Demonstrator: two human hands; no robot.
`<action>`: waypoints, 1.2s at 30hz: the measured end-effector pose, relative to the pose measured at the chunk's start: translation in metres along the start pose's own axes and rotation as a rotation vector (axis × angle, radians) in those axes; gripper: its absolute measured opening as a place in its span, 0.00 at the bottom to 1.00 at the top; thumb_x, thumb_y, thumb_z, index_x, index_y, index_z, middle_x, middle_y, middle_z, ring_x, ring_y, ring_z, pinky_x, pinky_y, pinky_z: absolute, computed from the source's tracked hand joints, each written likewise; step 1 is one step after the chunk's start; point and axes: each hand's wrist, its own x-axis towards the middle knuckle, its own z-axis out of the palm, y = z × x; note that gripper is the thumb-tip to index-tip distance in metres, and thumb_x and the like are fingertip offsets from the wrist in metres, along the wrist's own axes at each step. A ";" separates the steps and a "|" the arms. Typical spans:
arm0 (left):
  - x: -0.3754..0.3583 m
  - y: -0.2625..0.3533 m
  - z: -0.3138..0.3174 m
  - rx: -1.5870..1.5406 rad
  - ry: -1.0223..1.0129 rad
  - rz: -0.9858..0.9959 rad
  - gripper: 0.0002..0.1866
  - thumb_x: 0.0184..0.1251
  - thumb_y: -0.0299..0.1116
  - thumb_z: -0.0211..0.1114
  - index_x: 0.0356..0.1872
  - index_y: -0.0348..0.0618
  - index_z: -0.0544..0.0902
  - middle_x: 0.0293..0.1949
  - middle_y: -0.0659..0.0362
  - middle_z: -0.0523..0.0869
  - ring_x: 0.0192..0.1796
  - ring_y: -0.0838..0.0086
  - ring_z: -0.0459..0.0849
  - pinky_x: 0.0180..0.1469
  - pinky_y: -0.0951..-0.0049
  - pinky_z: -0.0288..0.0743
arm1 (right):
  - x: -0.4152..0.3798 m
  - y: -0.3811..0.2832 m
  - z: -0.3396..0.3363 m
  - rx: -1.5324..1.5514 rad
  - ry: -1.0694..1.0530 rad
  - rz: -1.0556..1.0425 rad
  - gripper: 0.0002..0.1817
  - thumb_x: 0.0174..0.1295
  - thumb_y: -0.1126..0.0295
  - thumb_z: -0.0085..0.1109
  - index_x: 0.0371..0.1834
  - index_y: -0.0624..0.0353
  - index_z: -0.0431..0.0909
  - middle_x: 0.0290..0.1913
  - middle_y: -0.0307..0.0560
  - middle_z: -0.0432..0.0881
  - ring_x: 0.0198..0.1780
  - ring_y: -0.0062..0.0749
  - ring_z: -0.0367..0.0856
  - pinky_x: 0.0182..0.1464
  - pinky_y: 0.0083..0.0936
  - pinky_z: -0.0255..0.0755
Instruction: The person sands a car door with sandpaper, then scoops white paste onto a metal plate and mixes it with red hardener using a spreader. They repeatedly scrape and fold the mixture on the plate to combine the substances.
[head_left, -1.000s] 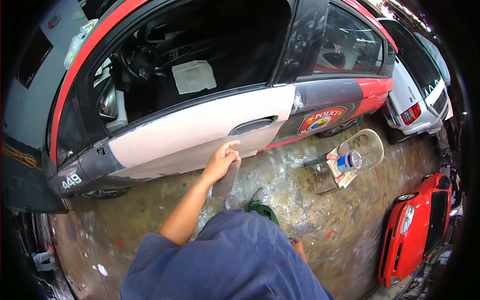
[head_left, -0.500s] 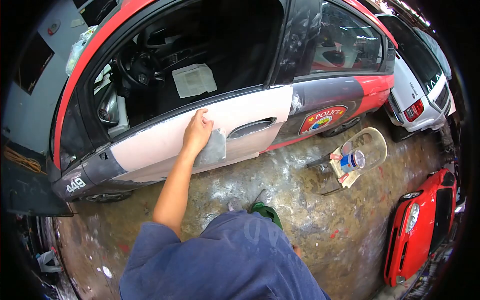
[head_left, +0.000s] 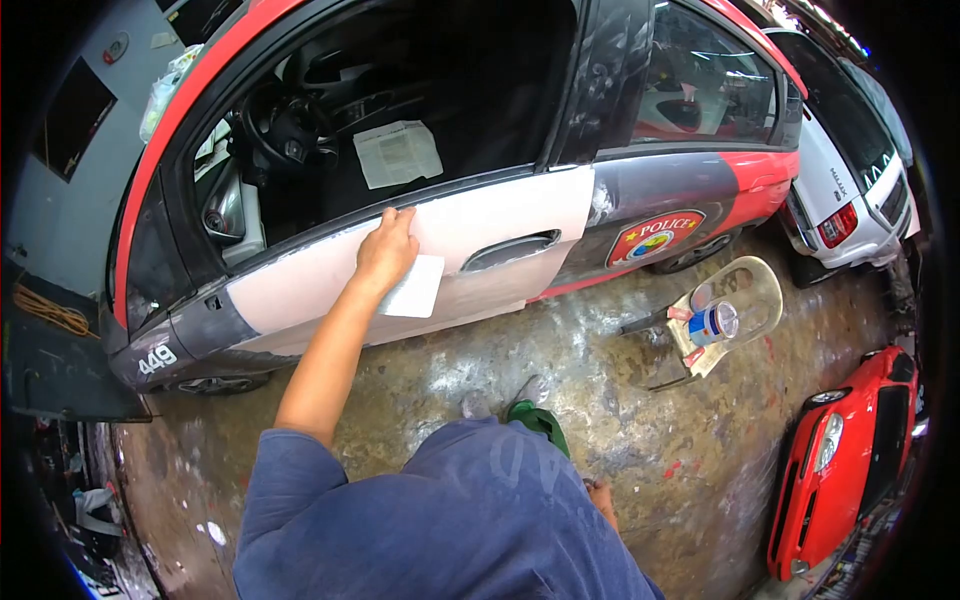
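My left hand (head_left: 388, 250) is closed on a thin, rectangular grey-white sheet (head_left: 413, 288), which hangs flat in front of the car door. The fingertips are near the top edge of the door, just below the open window. A pale pinkish coat covers much of the door panel (head_left: 300, 288), with dark grey areas around it. The black door handle recess (head_left: 512, 250) is to the right of the sheet. At my right side, only part of my right hand (head_left: 602, 500) shows past the blue shirt; its fingers are hidden.
A plastic chair (head_left: 765, 300) holding a blue-and-white tub (head_left: 714, 324) stands on the stained floor to the right. Beyond it are a red car (head_left: 850, 460) and a white vehicle (head_left: 835, 170). Newspaper (head_left: 398, 155) lies inside the worked-on car.
My left hand has shifted slightly left along the door with the sheet. The sheet has tilted and now looks whiter. More of my right hand shows.
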 end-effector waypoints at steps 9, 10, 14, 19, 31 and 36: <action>0.016 0.043 0.002 -0.024 -0.208 -0.248 0.41 0.70 0.43 0.61 0.75 0.24 0.59 0.67 0.32 0.74 0.66 0.44 0.79 0.67 0.54 0.74 | -0.006 0.010 0.002 0.040 -0.005 0.002 0.18 0.69 0.64 0.61 0.49 0.71 0.81 0.47 0.71 0.86 0.51 0.56 0.86 0.54 0.41 0.76; 0.019 0.045 0.005 -0.038 -0.190 -0.258 0.43 0.70 0.44 0.62 0.75 0.23 0.57 0.66 0.32 0.76 0.65 0.44 0.80 0.66 0.54 0.75 | -0.003 0.012 0.002 0.048 0.004 -0.004 0.17 0.70 0.64 0.61 0.49 0.71 0.81 0.47 0.71 0.86 0.51 0.57 0.86 0.54 0.41 0.75; 0.020 0.063 0.014 -0.013 -0.222 -0.293 0.49 0.69 0.46 0.65 0.77 0.21 0.50 0.58 0.32 0.82 0.58 0.44 0.84 0.61 0.54 0.79 | -0.002 0.015 0.001 -0.003 0.004 0.002 0.17 0.70 0.64 0.61 0.49 0.71 0.81 0.46 0.71 0.86 0.51 0.55 0.86 0.53 0.41 0.75; 0.023 0.043 0.043 0.218 -0.247 -0.150 0.52 0.69 0.46 0.66 0.77 0.20 0.45 0.45 0.38 0.89 0.45 0.46 0.89 0.50 0.53 0.83 | -0.058 -0.058 -0.016 -0.080 0.022 0.057 0.17 0.70 0.65 0.61 0.50 0.72 0.80 0.47 0.70 0.86 0.49 0.53 0.86 0.53 0.41 0.75; -0.003 0.006 0.005 0.436 -0.344 0.088 0.46 0.69 0.44 0.66 0.78 0.28 0.54 0.41 0.41 0.89 0.42 0.48 0.90 0.45 0.51 0.83 | 0.021 0.002 -0.003 -0.050 -0.057 -0.024 0.20 0.70 0.65 0.60 0.53 0.75 0.80 0.50 0.71 0.86 0.56 0.56 0.85 0.57 0.39 0.75; 0.001 0.005 0.006 0.321 -0.266 -0.051 0.45 0.71 0.46 0.63 0.78 0.29 0.54 0.42 0.40 0.89 0.43 0.46 0.89 0.47 0.50 0.83 | 0.029 0.020 0.005 -0.066 0.050 -0.086 0.18 0.69 0.63 0.60 0.48 0.71 0.82 0.44 0.65 0.87 0.48 0.46 0.85 0.52 0.40 0.76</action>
